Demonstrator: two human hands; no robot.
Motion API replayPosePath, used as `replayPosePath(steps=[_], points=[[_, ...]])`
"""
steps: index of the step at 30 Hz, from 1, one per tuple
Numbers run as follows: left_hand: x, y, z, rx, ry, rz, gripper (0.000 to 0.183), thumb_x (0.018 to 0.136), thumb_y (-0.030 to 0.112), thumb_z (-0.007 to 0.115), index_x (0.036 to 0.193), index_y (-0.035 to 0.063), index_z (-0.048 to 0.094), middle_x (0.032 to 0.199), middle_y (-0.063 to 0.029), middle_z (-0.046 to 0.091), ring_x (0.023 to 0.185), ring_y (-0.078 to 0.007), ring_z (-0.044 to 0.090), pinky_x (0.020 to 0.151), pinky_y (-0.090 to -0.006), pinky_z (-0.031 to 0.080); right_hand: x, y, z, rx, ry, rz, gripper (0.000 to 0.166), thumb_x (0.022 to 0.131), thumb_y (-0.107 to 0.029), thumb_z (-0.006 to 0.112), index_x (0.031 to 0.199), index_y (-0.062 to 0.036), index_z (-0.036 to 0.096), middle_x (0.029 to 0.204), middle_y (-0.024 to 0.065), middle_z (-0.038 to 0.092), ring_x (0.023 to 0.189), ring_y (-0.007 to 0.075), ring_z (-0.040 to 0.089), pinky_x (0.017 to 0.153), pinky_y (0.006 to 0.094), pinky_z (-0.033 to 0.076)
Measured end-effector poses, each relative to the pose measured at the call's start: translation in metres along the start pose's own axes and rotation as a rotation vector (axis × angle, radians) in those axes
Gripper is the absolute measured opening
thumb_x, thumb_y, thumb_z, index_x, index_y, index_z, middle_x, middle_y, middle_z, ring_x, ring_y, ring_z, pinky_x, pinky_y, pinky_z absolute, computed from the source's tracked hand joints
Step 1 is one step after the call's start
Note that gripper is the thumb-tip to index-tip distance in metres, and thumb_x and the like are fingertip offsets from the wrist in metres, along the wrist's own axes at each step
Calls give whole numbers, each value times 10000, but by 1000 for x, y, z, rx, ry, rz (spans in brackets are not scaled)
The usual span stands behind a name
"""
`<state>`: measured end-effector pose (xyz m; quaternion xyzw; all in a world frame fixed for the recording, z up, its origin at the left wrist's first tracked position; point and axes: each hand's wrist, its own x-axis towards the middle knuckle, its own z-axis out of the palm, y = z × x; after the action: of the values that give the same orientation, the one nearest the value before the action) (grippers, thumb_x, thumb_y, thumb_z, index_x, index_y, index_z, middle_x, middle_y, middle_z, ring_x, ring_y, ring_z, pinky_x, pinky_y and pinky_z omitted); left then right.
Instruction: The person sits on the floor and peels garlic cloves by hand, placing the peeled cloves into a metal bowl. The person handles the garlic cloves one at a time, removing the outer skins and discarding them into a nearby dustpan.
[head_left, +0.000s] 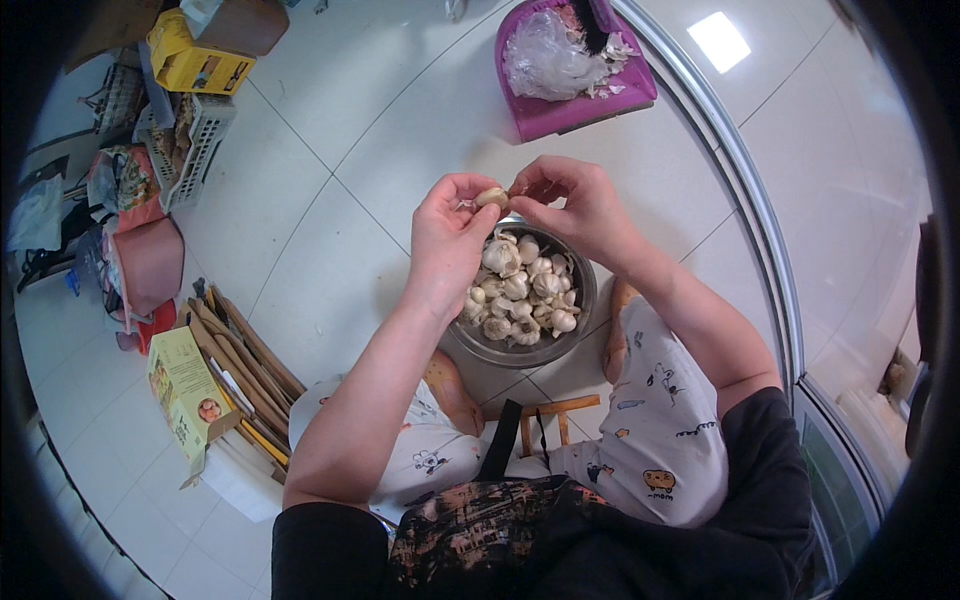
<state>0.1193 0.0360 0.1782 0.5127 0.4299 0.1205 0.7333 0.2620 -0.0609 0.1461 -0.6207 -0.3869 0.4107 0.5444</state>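
Between the thumb and fingers of my left hand (454, 232) is a garlic clove (492, 198), held above the far rim of a round metal bowl (581, 330). My right hand (574, 199) meets the clove from the other side, thumb and fingertips pinched at its end; whether they grip skin or the clove itself is too small to tell. Several garlic bulbs (517, 285) and loose cloves fill the bowl, which stands on the floor between my feet. My left wrist covers part of the bowl's left side.
A purple dustpan (536, 124) holding clear plastic and garlic skins lies beyond the bowl, near a metal door track (739, 157). Flattened cardboard (240, 352), a pink bin (150, 262) and a white plastic crate (202, 154) line the left. A wooden stool (562, 407) shows beneath me.
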Motion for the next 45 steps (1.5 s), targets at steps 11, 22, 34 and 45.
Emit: replayPosePath(steps=[11, 22, 34, 45], points=[[-11, -3, 10, 559, 152, 342, 164, 846, -97, 579, 1002, -50, 562, 965, -106, 615, 881, -123, 624, 778, -231, 519, -5, -7, 12, -181, 69, -87, 111, 771, -36, 680, 838, 23, 613, 746, 162, 629, 642, 255, 639, 596, 328, 508], [-5, -5, 9, 291, 102, 176, 126, 885, -24, 583, 1009, -43, 565, 968, -97, 624, 881, -131, 622, 800, -249, 518, -1, -2, 16, -229, 73, -152, 152, 722, -20, 655, 805, 12, 532, 712, 167, 586, 632, 317, 598, 583, 373, 483], [5, 4, -3, -418, 126, -122, 176, 942, 106, 553, 1072, -9, 531, 1075, -123, 588, 995, -194, 580, 912, -308, 480, -2, -3, 19, -226, 7, -258, 145, 750, -24, 633, 823, -8, 509, 698, 125, 551, 624, 275, 558, 572, 367, 457], [5, 8, -11, -377, 32, -129, 254, 972, 170, 523, 1154, -8, 529, 1102, -118, 584, 958, -175, 557, 865, -280, 461, 12, 23, 8, 246, 139, 134, 159, 952, -152, 533, 958, 7, 533, 724, 21, 536, 698, 90, 503, 633, 252, 438]])
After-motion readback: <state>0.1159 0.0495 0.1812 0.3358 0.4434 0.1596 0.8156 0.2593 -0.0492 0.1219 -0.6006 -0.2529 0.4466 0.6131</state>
